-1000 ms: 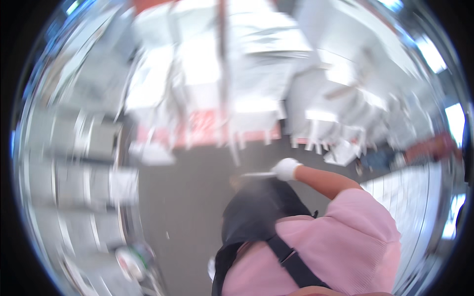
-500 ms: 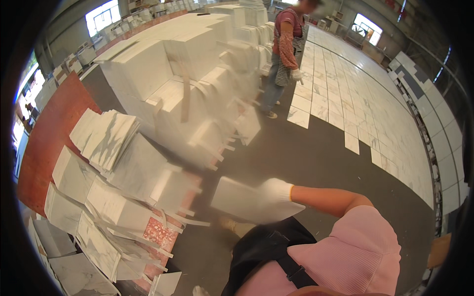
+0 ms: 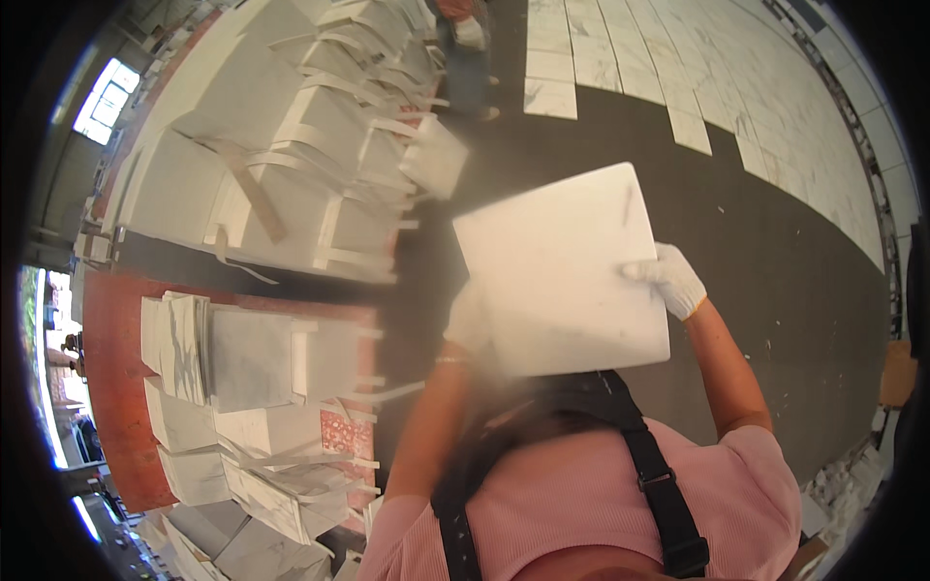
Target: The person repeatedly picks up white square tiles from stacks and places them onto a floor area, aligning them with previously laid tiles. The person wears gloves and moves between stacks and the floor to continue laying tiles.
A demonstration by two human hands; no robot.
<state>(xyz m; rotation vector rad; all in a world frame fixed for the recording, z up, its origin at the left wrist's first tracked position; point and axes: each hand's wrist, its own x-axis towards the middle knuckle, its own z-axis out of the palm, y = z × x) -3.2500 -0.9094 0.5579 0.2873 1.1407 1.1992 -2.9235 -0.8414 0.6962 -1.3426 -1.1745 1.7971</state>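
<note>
Between my two gloved hands I hold a white marble-look tile (image 3: 567,271) in front of my chest. My right hand (image 3: 668,281), in a white knit glove, grips its right edge, with fingers lying over the face. My left hand (image 3: 470,320), also gloved, is at the lower left edge; it is blurred and its fingers are partly hidden by the tile. To my left, stacked tiles (image 3: 252,358) stand on a red slab (image 3: 116,387), with pale strips sticking out between them.
Larger stacks of white tiles (image 3: 281,145) fill the far left. Marble tiles (image 3: 659,58) lie in rows on the dark grey floor (image 3: 775,290) ahead and to the right. Another person's gloved hand (image 3: 470,34) and leg show at the top. A brown box (image 3: 898,373) sits at the far right.
The tile has come up from low beside me to in front of my chest. My left hand is now in view at it. My view has turned left and downward.
</note>
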